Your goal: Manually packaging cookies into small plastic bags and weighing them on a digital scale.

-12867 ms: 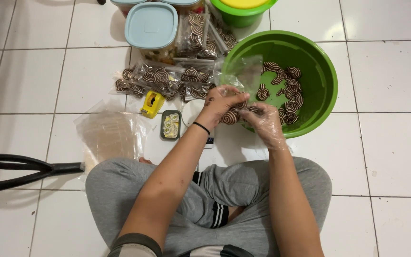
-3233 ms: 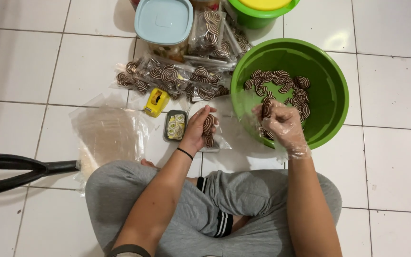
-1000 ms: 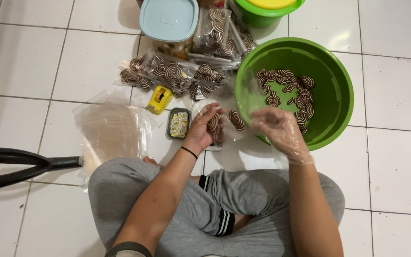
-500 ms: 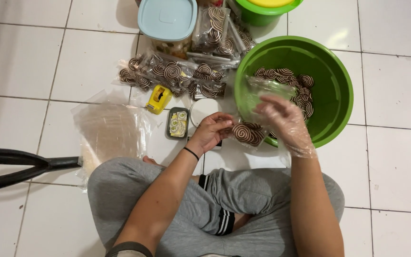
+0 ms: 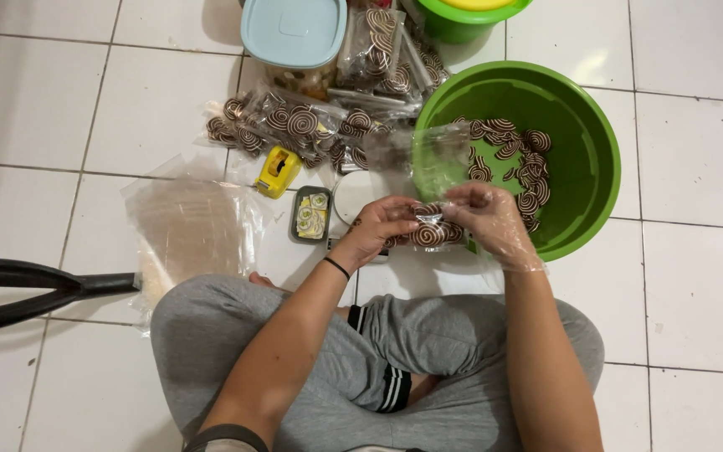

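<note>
I sit cross-legged on a white tiled floor. My left hand (image 5: pixel 381 226) and my right hand (image 5: pixel 489 218), which wears a thin clear plastic glove, both grip a clear plastic bag (image 5: pixel 433 209) with brown-and-white spiral cookies in its bottom. The bag's open top stands up in front of the green basin (image 5: pixel 583 117). Loose spiral cookies (image 5: pixel 512 159) lie inside the basin. A small white scale (image 5: pixel 357 192) lies on the floor just beyond my left hand.
Filled cookie bags (image 5: pixel 294 130) are heaped at the back, next to a tub with a light blue lid (image 5: pixel 293 32). A yellow tape dispenser (image 5: pixel 276 172), a small tray of stickers (image 5: pixel 309 216), a stack of clear bags (image 5: pixel 190 230) and a black handle (image 5: pixel 35 293) lie to the left. A second green container (image 5: pixel 462 17) stands behind.
My left hand lifted the filled bag off the scale and brought it toward the basin. My right hand left the basin and now pinches the bag together with the left.
</note>
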